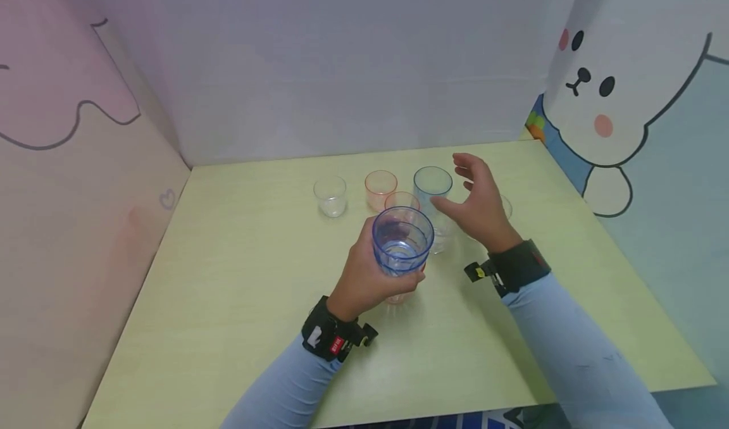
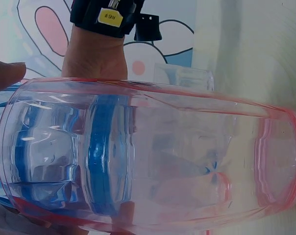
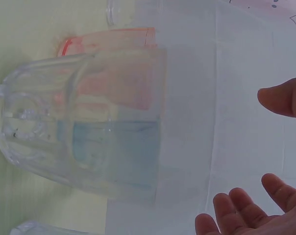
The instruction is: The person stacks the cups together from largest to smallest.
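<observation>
My left hand (image 1: 370,271) grips a blue glass (image 1: 402,239) near the front of the group, fingers and thumb around it. In the left wrist view its blue base (image 2: 101,152) sits partway inside a taller-looking pink-rimmed glass (image 2: 280,156), whose foot is down by the tabletop. My right hand (image 1: 481,207) hovers over the right of the group with fingers spread, holding nothing. Close to it stand a clear glass (image 3: 35,147) and a light-blue glass (image 1: 433,179). The thumb overlaps the light-blue glass in the head view but looks apart in the right wrist view.
Two orange-pink glasses (image 1: 380,192) stand behind the left hand. A clear glass (image 1: 330,198) is farther left, and another clear glass (image 1: 507,206) is partly hidden behind the right hand. The pale yellow table (image 1: 239,277) meets a white back wall (image 1: 353,68) and printed side panels.
</observation>
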{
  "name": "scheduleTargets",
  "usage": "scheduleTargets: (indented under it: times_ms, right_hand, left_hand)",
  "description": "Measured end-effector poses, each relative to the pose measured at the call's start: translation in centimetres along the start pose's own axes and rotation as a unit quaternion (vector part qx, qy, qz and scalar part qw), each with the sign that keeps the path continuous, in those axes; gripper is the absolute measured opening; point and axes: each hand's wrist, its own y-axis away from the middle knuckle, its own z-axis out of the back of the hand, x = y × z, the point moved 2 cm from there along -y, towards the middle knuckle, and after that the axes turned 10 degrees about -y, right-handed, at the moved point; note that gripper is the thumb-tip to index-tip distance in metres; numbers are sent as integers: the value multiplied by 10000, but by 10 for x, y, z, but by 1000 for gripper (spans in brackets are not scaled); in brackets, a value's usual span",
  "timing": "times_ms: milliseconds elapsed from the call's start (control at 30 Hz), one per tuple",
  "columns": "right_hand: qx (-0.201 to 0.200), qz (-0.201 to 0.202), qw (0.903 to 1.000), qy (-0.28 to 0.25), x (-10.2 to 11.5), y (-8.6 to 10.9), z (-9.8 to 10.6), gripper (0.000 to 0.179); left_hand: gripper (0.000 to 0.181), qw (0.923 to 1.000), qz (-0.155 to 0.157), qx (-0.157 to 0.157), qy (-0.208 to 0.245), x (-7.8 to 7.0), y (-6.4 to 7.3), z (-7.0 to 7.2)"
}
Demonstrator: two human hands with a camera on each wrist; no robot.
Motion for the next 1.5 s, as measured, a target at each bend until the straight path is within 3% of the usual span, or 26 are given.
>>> scheduleTargets:
  times_ms: [167, 433, 600, 833, 1300, 1500]
  right_hand:
    - [264, -174, 9992, 226, -6, -16, 1, 83]
    - [674, -807, 9907, 868, -18, -39, -4, 88]
    - [835, -859, 9851, 1236, -23, -49, -8, 91]
    - [1051, -1132, 9735, 1687, -27, -54, -12, 95]
    - [1591, -1618, 9513, 2087, -32, -60, -16, 100]
    - [1619, -1672, 9510, 2035, -32, -61, -18, 94]
  left_hand:
    - [89, 9999, -18, 79, 95, -1, 0, -1]
    - [90, 9998, 121, 100, 80, 1, 0, 0]
    - [89, 9998, 93, 103, 117, 2, 0, 0]
    - [89, 9997, 90, 161, 153, 1, 0, -1]
    - [88, 9998, 76, 128, 92, 1, 1, -1]
    - [88, 9999, 89, 143, 17, 0, 2, 0]
